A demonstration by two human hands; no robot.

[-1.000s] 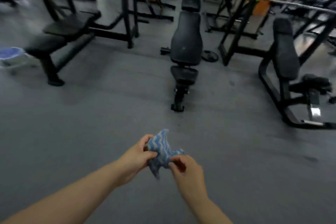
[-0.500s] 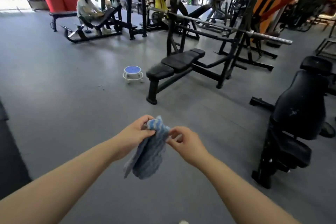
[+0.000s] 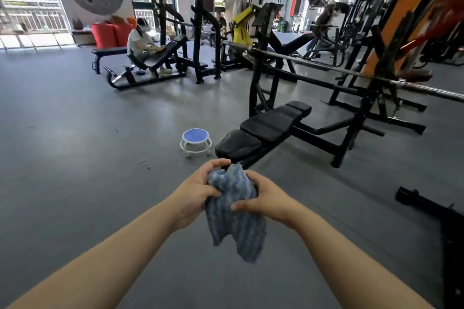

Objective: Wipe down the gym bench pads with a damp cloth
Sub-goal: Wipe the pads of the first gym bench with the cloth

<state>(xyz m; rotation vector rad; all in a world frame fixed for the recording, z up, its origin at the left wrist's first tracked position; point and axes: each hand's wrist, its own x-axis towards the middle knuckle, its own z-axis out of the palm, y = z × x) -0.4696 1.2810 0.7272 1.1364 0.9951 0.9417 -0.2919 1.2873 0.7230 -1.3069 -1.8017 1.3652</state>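
Note:
A blue and white striped cloth (image 3: pixel 236 218) hangs in front of me, held by both hands. My left hand (image 3: pixel 194 193) grips its upper left part with curled fingers. My right hand (image 3: pixel 266 199) grips its upper right side, thumb across the fabric. Just beyond my hands stands a flat press bench with black pads (image 3: pixel 266 125), its near seat pad (image 3: pixel 237 144) closest to me. A steel barbell (image 3: pixel 351 73) rests on the rack over the bench's far end.
A small round blue-topped stool (image 3: pixel 195 139) stands left of the bench. Another person (image 3: pixel 141 42) sits at an incline bench at the back left. A black frame base (image 3: pixel 426 206) lies at the right. Open grey floor (image 3: pixel 75 158) spreads to the left.
My view has swung left and nearer the flat bench, which now sits directly ahead. Both hands have bunched the cloth closer together; more of it hangs below them.

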